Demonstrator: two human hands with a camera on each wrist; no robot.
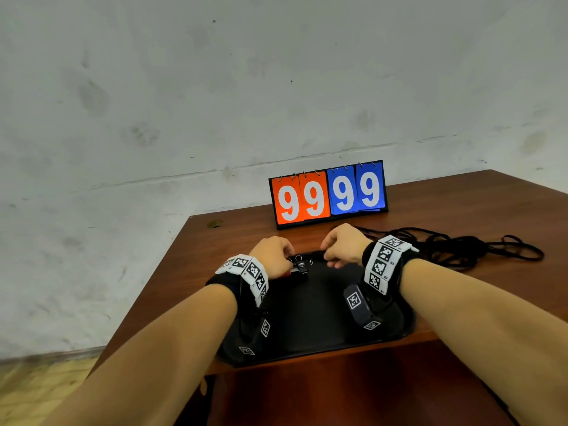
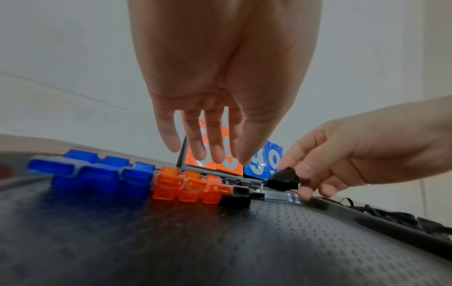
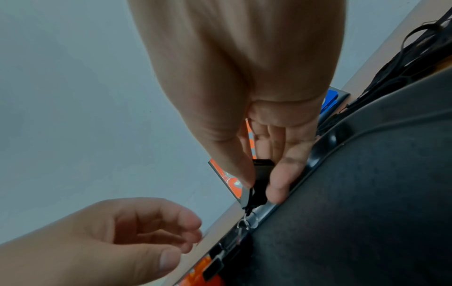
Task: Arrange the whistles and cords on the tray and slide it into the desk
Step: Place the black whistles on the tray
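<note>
A black tray [image 1: 307,318] lies on the wooden desk near its front edge. Along the tray's far rim stand rows of blue whistles [image 2: 93,172], orange whistles [image 2: 190,187] and black whistles [image 2: 237,195]. My right hand [image 1: 341,247] pinches one black whistle [image 3: 261,180] between thumb and fingers just above the far rim, and a metal ring [image 3: 247,222] dangles under it. My left hand [image 1: 273,256] hovers over the row with its fingers [image 2: 215,147] hanging relaxed, holding nothing. A tangle of black cords [image 1: 461,250] lies on the desk, right of the tray.
A flip scoreboard [image 1: 329,193] showing 99 in orange and 99 in blue stands on the desk just behind the tray. A pale wall rises behind the desk. The desk's left edge [image 1: 153,272] drops to the floor.
</note>
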